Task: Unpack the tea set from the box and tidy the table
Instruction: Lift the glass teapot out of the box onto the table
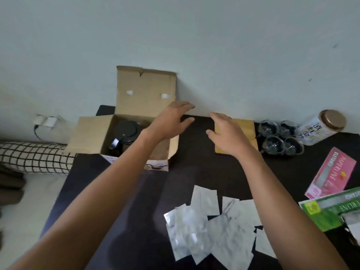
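Note:
An open cardboard box (144,90) stands at the back left of the dark table (120,191), its flaps spread. Inside it lies a dark glass teapot (124,133) with a black lid. My left hand (171,119) hovers above the box's right edge, fingers apart, holding nothing. My right hand (226,133) hangs over a flat piece of brown cardboard (245,129) on the table, fingers spread and empty. To the right of that cardboard stand several small glass cups (280,137), close together.
A white tin with a gold lid (323,125) lies at the back right. A pink packet (331,172) and a green packet (331,209) sit at the right edge. Several silver foil sachets (210,223) are strewn near the front. A checkered cushion (33,156) is left of the table.

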